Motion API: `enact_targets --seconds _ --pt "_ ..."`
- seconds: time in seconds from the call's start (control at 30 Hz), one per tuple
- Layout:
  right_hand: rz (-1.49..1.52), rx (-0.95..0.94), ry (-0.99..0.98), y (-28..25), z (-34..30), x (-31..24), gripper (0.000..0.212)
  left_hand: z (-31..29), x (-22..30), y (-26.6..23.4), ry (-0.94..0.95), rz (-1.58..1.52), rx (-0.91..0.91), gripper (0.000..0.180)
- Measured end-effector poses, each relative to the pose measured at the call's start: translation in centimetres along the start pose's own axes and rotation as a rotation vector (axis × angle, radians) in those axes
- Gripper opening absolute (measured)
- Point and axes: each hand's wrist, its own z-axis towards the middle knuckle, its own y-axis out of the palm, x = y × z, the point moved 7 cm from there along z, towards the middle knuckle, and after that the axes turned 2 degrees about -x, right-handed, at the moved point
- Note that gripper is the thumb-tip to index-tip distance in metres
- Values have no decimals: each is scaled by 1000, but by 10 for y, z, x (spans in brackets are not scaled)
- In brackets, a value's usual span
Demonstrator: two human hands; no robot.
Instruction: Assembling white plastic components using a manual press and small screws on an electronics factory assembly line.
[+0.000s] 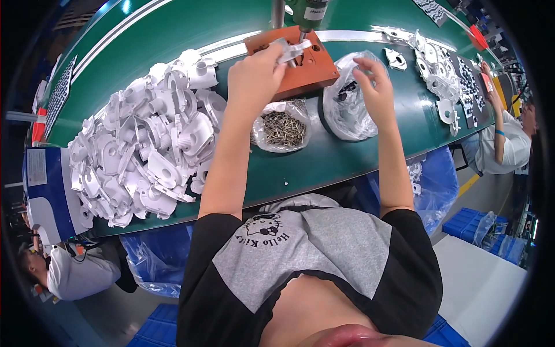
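Green and broad, the counter [329, 162] we see curves across the whole frame, from lower left to upper right. On its left side we find the largest thing it carries, a heaped pile of white molded parts [147, 136], tumbled over one another, many showing round holes or short collars. At the upper right we see a long cluster of similar white parts [442, 81] running down toward the counter's near edge. Below that edge, right of centre, we make out a blue bin [435, 188] lined with clear plastic, with some white pieces inside.

Near the top centre we have an orange block [309, 80], a fixture with recesses and holes in its upper face. Just right of it we see a clear bag [352, 118] holding some dark pieces, and above it, at the top edge, a green driver [310, 13] pointing down. Just below the block we find an open bag of metal screws [283, 128].

Our left grip [254, 78] is closed on a pale part [291, 53], which is over the orange block at upper centre; our fingers hide some of it, so we cannot tell whether it is seated. Our right grip [377, 89] is open, thumb and curved fingers apart, above the clear bag; we cannot tell whether it touches the plastic. Smaller again, we see one loose white part [396, 59] just beyond that hand, at upper right.
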Motion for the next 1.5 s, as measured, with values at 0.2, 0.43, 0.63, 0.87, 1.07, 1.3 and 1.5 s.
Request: enact_targets --seconds 0.2,0.43,0.63,0.87,1.07,1.3,1.5 --pt "-560 -141 -48 23 -26 41 22 0 -3 18 10 24 26 18" --pt "-616 -139 22 31 -35 48 31 -3 7 24 208 -73 5 20" --pt "-400 -102 84 16 -27 54 30 -5 5 38 182 107 186 15" --pt "207 51 122 -2 2 37 18 -2 14 37 238 168 268 12" --pt "322 -72 135 21 19 16 20 -5 -17 37 217 39 243 8" --pt "214 -145 200 54 44 10 21 -11 -8 42 198 145 81 25" --pt "-69 -213 24 72 81 22 27 -10 -5 40 237 153 -43 52"
